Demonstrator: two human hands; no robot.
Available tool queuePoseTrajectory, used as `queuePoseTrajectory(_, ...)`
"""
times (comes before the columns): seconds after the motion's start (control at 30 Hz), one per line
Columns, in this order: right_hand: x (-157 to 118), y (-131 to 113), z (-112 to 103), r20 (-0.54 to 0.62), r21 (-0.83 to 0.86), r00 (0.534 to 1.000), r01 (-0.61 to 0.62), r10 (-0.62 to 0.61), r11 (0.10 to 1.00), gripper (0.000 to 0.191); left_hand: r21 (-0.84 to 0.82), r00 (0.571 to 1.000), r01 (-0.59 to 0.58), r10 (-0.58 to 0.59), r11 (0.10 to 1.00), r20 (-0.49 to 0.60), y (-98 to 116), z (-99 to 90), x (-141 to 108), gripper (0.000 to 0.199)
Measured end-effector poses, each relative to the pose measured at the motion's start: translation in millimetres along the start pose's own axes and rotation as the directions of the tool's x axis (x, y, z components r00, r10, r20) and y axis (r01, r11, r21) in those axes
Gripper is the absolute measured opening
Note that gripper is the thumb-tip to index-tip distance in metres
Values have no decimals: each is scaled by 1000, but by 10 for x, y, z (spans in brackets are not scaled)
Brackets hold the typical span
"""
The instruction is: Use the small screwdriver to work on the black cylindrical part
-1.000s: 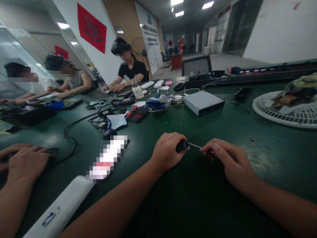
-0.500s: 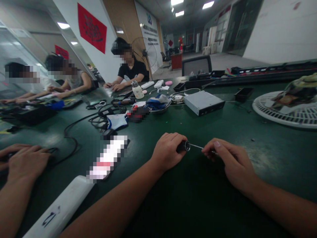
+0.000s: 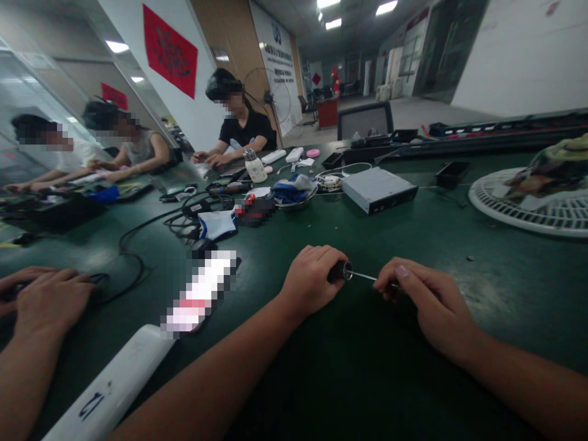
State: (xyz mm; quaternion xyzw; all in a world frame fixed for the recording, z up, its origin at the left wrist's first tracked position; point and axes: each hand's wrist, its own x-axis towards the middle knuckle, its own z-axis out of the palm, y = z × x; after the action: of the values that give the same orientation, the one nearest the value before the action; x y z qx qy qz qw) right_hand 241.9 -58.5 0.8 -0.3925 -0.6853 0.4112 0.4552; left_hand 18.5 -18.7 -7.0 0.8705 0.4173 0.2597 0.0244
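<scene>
My left hand (image 3: 312, 282) is closed around a black-handled screwdriver (image 3: 340, 271), with its metal collar showing past my fingers. A thin steel shaft (image 3: 362, 276) runs from the collar to my right hand (image 3: 429, 303). The fingers of that hand pinch the shaft's far end, so the tip is hidden. Both hands are held just above the dark green tabletop (image 3: 367, 367). A co-worker's hand (image 3: 48, 297) rests on a dark object at the lower left, apart from mine.
A long white strip (image 3: 113, 383) and a pixelated object (image 3: 199, 294) lie left of my arm. Black cables (image 3: 131, 263), a silver optical drive (image 3: 379, 190), a metal bowl holding blue cloth (image 3: 294, 199) and a round white fan guard (image 3: 528, 211) lie farther along the table.
</scene>
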Motion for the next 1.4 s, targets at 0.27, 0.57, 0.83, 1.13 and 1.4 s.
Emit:
queuePoseTrajectory(0.27, -1, 27, 0, -67, -38, 997, -42, 39, 998, 40, 5, 1000, -1, 1, 1000, 14, -10, 6, -8, 18)
queuePoseTrajectory(0.57, -10, 20, -2, -20, -2, 999, -25, 25, 1000, 42, -2, 1000, -11, 11, 1000, 8, -10, 4, -8, 18)
queuePoseTrajectory(0.83, -9, 33, -7, 17, 41, 1000, 8, -8, 999, 40, 5, 1000, -20, 20, 1000, 7, -10, 5, -8, 18)
queuePoseTrajectory(1.13, -11, 47, -7, -13, 17, 1000, 6, -6, 1000, 40, 0, 1000, -29, 29, 1000, 3, -7, 9, -9, 19)
queuePoseTrajectory(1.4, -14, 37, -2, -54, -4, 998, -17, 16, 1000, 43, 11, 999, -49, 49, 999, 5, -14, 12, -4, 18)
